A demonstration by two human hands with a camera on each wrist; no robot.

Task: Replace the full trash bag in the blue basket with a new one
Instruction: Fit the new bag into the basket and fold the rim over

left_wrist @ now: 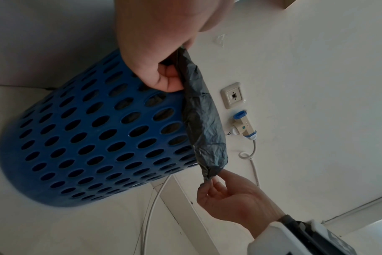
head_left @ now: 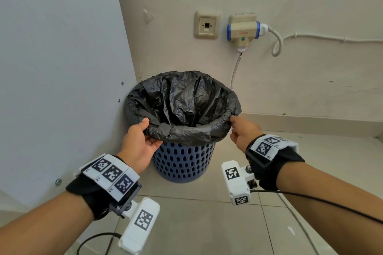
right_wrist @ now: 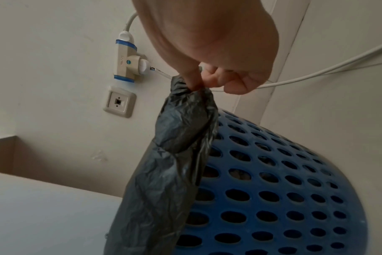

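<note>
Trash bag [head_left: 182, 105], black and crinkled, lines the blue basket [head_left: 180, 163], its edge folded out over the basket's rim. The left hand [head_left: 138, 143] grips that folded edge at the basket's near-left side, thumb on top and fingers curled under; the right hand [head_left: 242, 132] pinches the edge at the basket's right side. The basket stands on the tiled floor [head_left: 207, 223], tight against a grey panel [head_left: 62, 68] on its left. On the wall behind the basket sit a data socket [head_left: 206, 25] and a plug adapter [head_left: 243, 31], whose white cable [head_left: 235, 72] drops behind the basket.
</note>
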